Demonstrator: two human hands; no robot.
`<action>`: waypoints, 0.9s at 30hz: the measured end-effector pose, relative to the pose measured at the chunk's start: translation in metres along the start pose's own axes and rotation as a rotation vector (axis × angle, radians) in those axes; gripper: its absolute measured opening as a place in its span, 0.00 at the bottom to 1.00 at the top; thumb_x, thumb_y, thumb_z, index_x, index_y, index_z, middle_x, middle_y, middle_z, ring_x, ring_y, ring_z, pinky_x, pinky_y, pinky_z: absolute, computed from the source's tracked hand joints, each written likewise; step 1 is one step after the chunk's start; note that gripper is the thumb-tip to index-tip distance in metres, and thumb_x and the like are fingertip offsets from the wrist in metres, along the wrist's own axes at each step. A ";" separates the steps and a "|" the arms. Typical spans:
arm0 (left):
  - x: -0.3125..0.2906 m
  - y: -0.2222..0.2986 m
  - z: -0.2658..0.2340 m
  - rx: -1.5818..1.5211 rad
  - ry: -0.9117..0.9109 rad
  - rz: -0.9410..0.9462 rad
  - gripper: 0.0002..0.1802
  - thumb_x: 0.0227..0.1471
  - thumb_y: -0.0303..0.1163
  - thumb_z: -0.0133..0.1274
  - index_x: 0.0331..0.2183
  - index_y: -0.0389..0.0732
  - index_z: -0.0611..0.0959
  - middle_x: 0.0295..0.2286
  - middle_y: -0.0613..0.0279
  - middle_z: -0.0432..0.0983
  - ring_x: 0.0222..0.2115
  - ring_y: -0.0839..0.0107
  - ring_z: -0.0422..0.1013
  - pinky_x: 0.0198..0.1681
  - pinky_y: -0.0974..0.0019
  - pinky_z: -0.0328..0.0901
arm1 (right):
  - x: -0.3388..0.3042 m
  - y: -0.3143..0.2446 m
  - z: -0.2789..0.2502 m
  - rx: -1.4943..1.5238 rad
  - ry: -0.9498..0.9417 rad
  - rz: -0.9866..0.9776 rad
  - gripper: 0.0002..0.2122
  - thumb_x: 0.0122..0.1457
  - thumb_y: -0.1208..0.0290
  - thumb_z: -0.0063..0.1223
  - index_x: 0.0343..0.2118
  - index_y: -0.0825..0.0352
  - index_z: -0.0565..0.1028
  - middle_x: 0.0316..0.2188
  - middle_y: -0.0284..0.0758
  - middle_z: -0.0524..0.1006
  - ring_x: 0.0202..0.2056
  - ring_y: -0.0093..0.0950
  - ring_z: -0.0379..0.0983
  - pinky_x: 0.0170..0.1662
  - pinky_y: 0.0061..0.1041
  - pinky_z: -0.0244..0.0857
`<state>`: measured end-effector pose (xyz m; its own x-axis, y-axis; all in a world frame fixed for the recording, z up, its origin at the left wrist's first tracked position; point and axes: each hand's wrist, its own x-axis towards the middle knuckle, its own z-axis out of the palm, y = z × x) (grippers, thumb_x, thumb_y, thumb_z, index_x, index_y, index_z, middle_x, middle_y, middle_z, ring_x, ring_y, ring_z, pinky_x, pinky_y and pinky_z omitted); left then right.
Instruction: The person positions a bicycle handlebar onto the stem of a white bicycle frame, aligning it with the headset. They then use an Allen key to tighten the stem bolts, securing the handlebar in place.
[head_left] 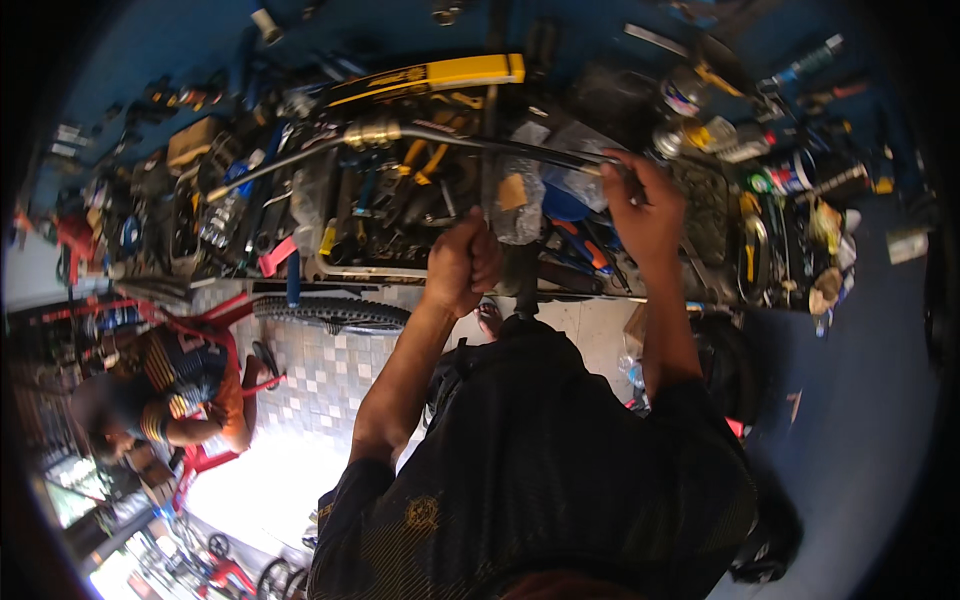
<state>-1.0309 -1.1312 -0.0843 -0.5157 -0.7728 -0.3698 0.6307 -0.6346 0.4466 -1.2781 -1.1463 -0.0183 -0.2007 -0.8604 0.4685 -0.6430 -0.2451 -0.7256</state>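
A long, slightly bent bicycle handlebar (430, 133) spans the cluttered bench, with a gold-coloured middle and a darker right part. At its right end is my right hand (643, 205), the fingers bent and the thumb and forefinger closed at the tip. My left hand (467, 265) makes a fist lower down, in front of the tool tray (400, 272). Whatever the fist holds, if anything, is hidden by the curled fingers. Yellow-handled pliers (425, 160) and several other tools lie in the tray, beyond my left hand.
Behind the handlebar lies a long yellow-and-black box (430, 77). Clear plastic bags (520, 205) and orange-and-blue handles (580, 245) lie between my hands. Bottles and cans crowd the right side. A bicycle tyre (330, 312) is below the bench; a person (190, 380) sits at the left.
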 end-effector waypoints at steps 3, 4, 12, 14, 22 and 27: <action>0.017 -0.026 0.020 0.550 0.013 -0.123 0.26 0.65 0.47 0.47 0.17 0.47 0.67 0.15 0.72 0.61 0.13 0.82 0.54 0.13 0.72 0.42 | -0.024 0.027 -0.044 0.025 0.090 0.208 0.09 0.57 0.71 0.62 0.40 0.64 0.82 0.22 0.28 0.75 0.22 0.14 0.64 0.26 0.17 0.59; 0.024 -0.036 0.028 0.810 -0.048 -0.116 0.25 0.64 0.47 0.49 0.19 0.44 0.70 0.15 0.70 0.63 0.15 0.79 0.57 0.16 0.70 0.47 | -0.034 0.036 -0.056 0.041 0.127 0.276 0.09 0.58 0.71 0.62 0.41 0.64 0.82 0.21 0.28 0.74 0.22 0.13 0.62 0.26 0.17 0.58; 0.100 -0.119 0.046 1.597 -0.531 -0.119 0.22 0.57 0.47 0.58 0.24 0.36 0.80 0.17 0.60 0.71 0.19 0.74 0.67 0.25 0.63 0.62 | -0.108 0.047 -0.137 -0.305 0.271 0.575 0.13 0.59 0.64 0.60 0.41 0.68 0.81 0.15 0.33 0.70 0.19 0.21 0.62 0.24 0.25 0.59; 0.125 -0.133 0.065 1.670 -0.615 -0.084 0.23 0.56 0.47 0.58 0.24 0.36 0.79 0.18 0.59 0.73 0.20 0.72 0.68 0.25 0.62 0.62 | -0.133 0.050 -0.148 -0.342 0.297 0.639 0.13 0.58 0.64 0.61 0.41 0.68 0.81 0.15 0.33 0.70 0.19 0.21 0.63 0.25 0.25 0.59; 0.250 -0.224 0.136 1.987 -0.727 0.412 0.17 0.56 0.40 0.55 0.32 0.33 0.82 0.31 0.46 0.78 0.36 0.52 0.76 0.39 0.53 0.70 | -0.193 0.045 -0.142 -0.426 0.292 0.758 0.13 0.57 0.63 0.61 0.42 0.62 0.82 0.16 0.36 0.72 0.18 0.29 0.68 0.25 0.31 0.62; 0.287 -0.255 0.124 2.267 -0.771 0.672 0.15 0.56 0.29 0.53 0.43 0.33 0.81 0.42 0.44 0.74 0.48 0.46 0.70 0.49 0.47 0.69 | -0.212 0.040 -0.140 -0.385 0.307 0.777 0.12 0.58 0.63 0.60 0.42 0.62 0.82 0.15 0.34 0.70 0.18 0.27 0.66 0.25 0.30 0.60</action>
<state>-1.4117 -1.1916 -0.2039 -0.9407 -0.3233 0.1030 -0.2805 0.9117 0.3004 -1.3644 -0.9113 -0.0763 -0.8313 -0.5511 0.0723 -0.4357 0.5654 -0.7003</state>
